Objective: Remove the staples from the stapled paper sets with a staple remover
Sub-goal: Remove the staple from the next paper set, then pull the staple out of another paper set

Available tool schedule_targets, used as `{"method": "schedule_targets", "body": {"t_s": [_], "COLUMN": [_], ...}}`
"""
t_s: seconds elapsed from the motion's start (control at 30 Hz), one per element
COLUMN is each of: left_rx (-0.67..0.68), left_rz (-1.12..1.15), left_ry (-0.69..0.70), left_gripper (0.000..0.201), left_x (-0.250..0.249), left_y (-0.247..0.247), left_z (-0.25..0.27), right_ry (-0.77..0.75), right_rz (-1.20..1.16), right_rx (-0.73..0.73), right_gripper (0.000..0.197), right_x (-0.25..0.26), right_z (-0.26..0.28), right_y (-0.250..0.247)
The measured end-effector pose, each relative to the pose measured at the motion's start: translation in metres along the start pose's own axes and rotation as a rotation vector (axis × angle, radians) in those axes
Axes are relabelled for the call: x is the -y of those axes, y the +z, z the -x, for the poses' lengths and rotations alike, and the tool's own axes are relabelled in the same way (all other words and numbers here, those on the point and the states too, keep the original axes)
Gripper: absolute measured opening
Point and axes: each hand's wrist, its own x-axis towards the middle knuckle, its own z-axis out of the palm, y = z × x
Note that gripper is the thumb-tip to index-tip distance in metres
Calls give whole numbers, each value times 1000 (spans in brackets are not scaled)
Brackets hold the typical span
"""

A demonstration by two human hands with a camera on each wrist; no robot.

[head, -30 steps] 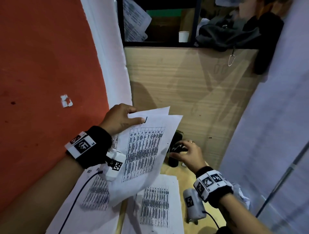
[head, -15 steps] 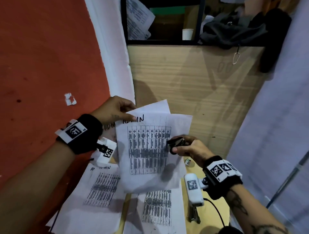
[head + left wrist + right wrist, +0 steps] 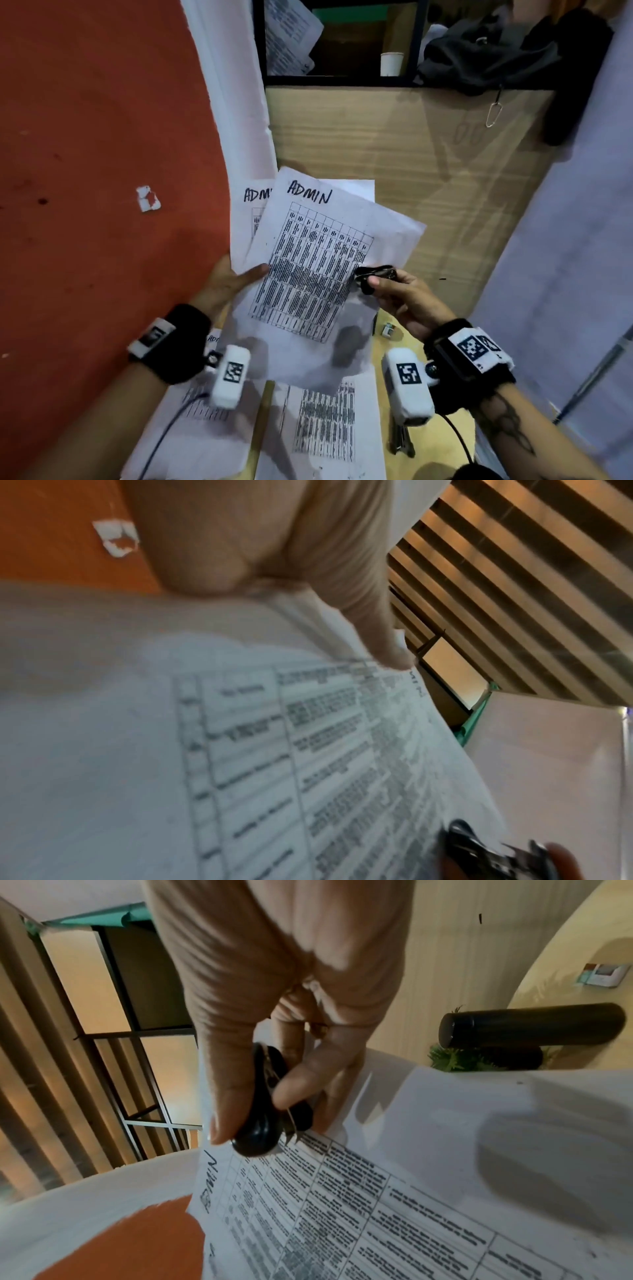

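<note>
Fingers (image 3: 291,1085) of the right hand (image 3: 407,301) are pinching the staple remover (image 3: 375,275); left hand (image 3: 229,284) is gripping the paper set (image 3: 318,274).
Risk: no staple is showing near the remover's claws at the sheet edge; closing there is likely tearing paper.

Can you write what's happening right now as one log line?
left hand: holds papers | right hand: holds remover at papers' edge | staple: not visible

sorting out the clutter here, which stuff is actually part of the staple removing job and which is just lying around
Part of the job:
- left hand holding the ADMIN paper set
- right hand gripping the black staple remover
- more printed sheets on the desk

Just lying about:
- paper cup on the shelf
- dark cloth on the shelf
- torn paper scrap on the red wall
</note>
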Motion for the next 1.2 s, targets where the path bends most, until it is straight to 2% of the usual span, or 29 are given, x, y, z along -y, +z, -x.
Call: {"method": "schedule_targets", "body": {"t_s": [0.07, 0.1, 0.13, 0.17, 0.23, 0.27, 0.3, 0.37, 0.4, 0.47, 0.57, 0.63, 0.7, 0.8, 0.87, 0.9, 0.93, 1.07, 1.13, 1.2], "left_rx": [-80, -119, -142, -146, -148, -135, -129, -139, -175, -279, -434, -467, -471, -471, -429, -383, -362, -247, -258, -283], "left_rz": [49, 59, 41, -7, -82, -94, -88, -111, -125, -118, -179, -290, -340, -427, -520, -588, -639, -801, -815, -833], "left_ry": [31, 33, 33, 44, 51, 46, 33, -17, -20, -23, -102, -185, -323, -487, -584, -637, -678, -763, -785, -797], "left_gripper": [62, 42, 30, 25, 17, 11, 13, 50, 56, 37, 36, 26, 28, 37, 57, 62, 65, 47, 39, 36], "left_x": [7, 5, 3, 3, 3, 4, 6, 13, 14, 22, 40, 56, 79, 145, 182, 205, 211, 248, 266, 275], "left_y": [13, 17, 19, 17, 13, 6, -1, -15, -23, -39, -71, -92, -106, -137, -150, -155, -155, -154, -152, -151], "left_z": [2, 3, 3, 1, -1, -2, -4, -4, -3, 0, 3, 10, 18, 19, 17, 15, 14, 2, -8, -18], "right_ry": [28, 32, 32, 32, 16, 18, 28, 63, 67, 64, 107, 163, 243, 408, 495, 534, 536, 606, 616, 641], "right_rz": [1, 21, 54, 91, 189, 229, 269, 335, 357, 407, 463, 500, 545, 596, 680, 727, 784, 979, 989, 1047], "right_rx": [6, 1, 4, 14, 62, 79, 94, 107, 106, 59, -50, -109, -162, -195, -160, -126, -100, -45, -114, -115], "right_gripper": [34, 31, 29, 34, 58, 64, 63, 40, 30, 26, 23, 17, 12, 26, 19, 11, 13, 21, 30, 49], "right_x": [-2, -2, -1, 0, 0, -1, -2, -6, -7, -18, -38, -59, -86, -137, -170, -193, -204, -265, -278, -284], "right_z": [0, 2, 4, 6, 7, 9, 9, 10, 11, 11, 10, 11, 11, 14, 16, 16, 18, 22, 25, 24], "right_y": [1, 0, -2, -4, -7, -6, -6, -2, 1, -2, -19, -35, -50, -67, -74, -78, -77, -86, -88, -87]}}
